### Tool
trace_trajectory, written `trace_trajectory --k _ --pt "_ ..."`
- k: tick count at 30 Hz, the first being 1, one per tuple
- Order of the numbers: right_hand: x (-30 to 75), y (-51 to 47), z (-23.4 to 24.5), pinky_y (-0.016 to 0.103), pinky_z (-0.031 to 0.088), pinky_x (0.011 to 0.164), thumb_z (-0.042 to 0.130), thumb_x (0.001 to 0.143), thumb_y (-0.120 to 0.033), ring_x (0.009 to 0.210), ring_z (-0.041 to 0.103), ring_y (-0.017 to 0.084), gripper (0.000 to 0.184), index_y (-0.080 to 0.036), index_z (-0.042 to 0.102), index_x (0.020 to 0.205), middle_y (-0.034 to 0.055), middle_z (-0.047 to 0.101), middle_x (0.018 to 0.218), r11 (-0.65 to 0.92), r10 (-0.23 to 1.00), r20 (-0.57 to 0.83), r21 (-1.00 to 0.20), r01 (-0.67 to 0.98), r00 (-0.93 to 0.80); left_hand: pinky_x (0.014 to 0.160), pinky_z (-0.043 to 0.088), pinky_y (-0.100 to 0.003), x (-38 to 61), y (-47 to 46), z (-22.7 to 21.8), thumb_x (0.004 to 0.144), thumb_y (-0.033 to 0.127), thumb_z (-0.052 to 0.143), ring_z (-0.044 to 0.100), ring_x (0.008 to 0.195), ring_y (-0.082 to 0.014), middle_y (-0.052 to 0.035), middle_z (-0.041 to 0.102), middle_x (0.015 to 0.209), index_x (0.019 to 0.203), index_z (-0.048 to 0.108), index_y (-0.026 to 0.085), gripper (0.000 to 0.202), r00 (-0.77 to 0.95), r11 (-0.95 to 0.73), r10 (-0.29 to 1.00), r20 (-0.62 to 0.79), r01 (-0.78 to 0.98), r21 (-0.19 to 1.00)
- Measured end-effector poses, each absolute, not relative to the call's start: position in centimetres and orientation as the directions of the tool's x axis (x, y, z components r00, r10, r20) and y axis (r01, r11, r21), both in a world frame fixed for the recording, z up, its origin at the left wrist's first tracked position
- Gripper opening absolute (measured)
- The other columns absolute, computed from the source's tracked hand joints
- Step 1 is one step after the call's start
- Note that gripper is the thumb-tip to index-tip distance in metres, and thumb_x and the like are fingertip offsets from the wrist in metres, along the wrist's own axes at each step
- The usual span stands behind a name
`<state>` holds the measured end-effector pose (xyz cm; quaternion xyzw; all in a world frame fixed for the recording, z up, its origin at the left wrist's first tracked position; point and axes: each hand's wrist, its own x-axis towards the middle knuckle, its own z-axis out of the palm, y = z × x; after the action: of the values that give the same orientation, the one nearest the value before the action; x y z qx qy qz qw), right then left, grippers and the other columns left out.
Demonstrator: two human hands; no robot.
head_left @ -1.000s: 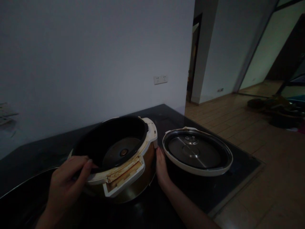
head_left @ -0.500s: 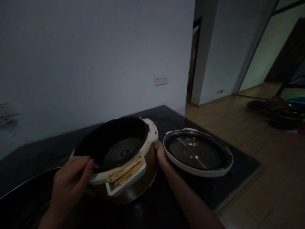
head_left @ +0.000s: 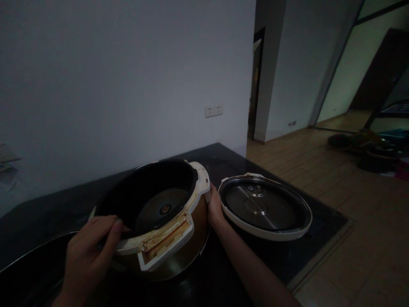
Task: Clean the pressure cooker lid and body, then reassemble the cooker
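Note:
An electric pressure cooker (head_left: 180, 256) with a gold-brown body stands on the dark countertop, its top uncovered. Its off-white rim is stained brown, and a round heating plate (head_left: 162, 209) shows at the bottom of the black inside. My left hand (head_left: 92, 245) is closed over the near left rim, thumb on top and fingertips reaching inward. On the opposite side, my right hand (head_left: 215, 208) grips the cooker beneath the side handle; its fingers are mostly hidden behind the body. Just right of that hand lies the round lid (head_left: 271, 209), its metal inner face up.
A dark, wide pan-like rim (head_left: 35, 258) is at the lower left, partly behind my left arm. The countertop (head_left: 220, 155) meets a wall with a double socket (head_left: 213, 111). Beyond its right edge are a tiled floor (head_left: 319, 170) and dim clutter (head_left: 377, 149).
The cooker and both hands appear slightly lower and further left, while the lid barely shifts. The view itself has also moved a little. Both hands keep the same hold.

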<state>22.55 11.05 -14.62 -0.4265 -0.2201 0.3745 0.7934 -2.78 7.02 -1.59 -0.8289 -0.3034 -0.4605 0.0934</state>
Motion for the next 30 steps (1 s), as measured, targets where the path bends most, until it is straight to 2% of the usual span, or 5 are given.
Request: trace_trajectory --k 9,13,18,25,30 --pt "21.1 8.4 -14.4 0.038 0.037 0.105 0.047 0.083 -0.051 0.125 0.051 0.022 0.048 -0.022 0.066 0.116 0.0039 0.065 0.124 0.262 0.756 -0.096 -0.862 -0.434 0.647 0.055 0.046 -0.022 -2.8 7.1 -1.6 0.084 0.023 0.053 0.061 0.058 -0.0126 0.0018 0.064 0.064 0.064 0.062 0.023 0.022 0.398 -0.799 0.411 0.820 0.590 0.114" --pt "18.2 4.0 -14.3 0.038 0.030 0.112 0.048 0.083 -0.058 0.138 0.037 0.022 0.065 -0.018 0.053 0.135 0.0059 0.046 0.146 0.164 0.758 -0.175 -0.881 -0.443 0.629 0.059 0.046 -0.022 -3.3 7.4 -2.3 0.086 0.023 0.052 0.061 0.061 -0.0128 0.0020 0.064 0.066 0.067 0.062 0.023 0.022 0.411 -0.792 0.427 0.806 0.599 0.114" --pt "15.1 -0.3 -14.2 0.040 0.015 0.118 0.053 0.084 -0.055 0.146 0.015 0.020 0.070 -0.024 0.037 0.145 0.0006 0.023 0.156 0.177 0.768 -0.050 -0.941 -0.287 0.638 0.060 0.047 -0.022 -3.7 7.6 -2.6 0.086 0.021 0.052 0.061 0.063 -0.0129 0.0018 0.065 0.068 0.069 0.063 0.022 0.020 0.415 -0.795 0.434 0.800 0.594 0.122" --pt "16.7 0.8 -12.7 0.045 0.037 0.107 0.047 0.084 -0.057 0.137 0.038 0.026 0.068 -0.022 0.041 0.143 0.0069 0.038 0.151 0.169 0.655 -0.296 -0.839 -0.517 0.695 0.057 0.046 -0.023 -3.1 7.4 -2.1 0.084 0.022 0.052 0.062 0.060 -0.0134 0.0013 0.066 0.066 0.066 0.064 0.022 0.021 0.404 -0.792 0.424 0.811 0.599 0.116" --pt "19.3 4.3 -9.7 0.036 0.036 0.107 0.053 0.080 -0.053 0.133 0.043 0.022 0.061 -0.023 0.053 0.133 0.0039 0.045 0.146 0.269 0.684 -0.209 -0.818 -0.508 0.699 0.054 0.046 -0.023 -2.5 6.9 -1.3 0.081 0.022 0.053 0.062 0.056 -0.0139 0.0009 0.065 0.061 0.061 0.063 0.021 0.022 0.400 -0.798 0.405 0.822 0.594 0.104"
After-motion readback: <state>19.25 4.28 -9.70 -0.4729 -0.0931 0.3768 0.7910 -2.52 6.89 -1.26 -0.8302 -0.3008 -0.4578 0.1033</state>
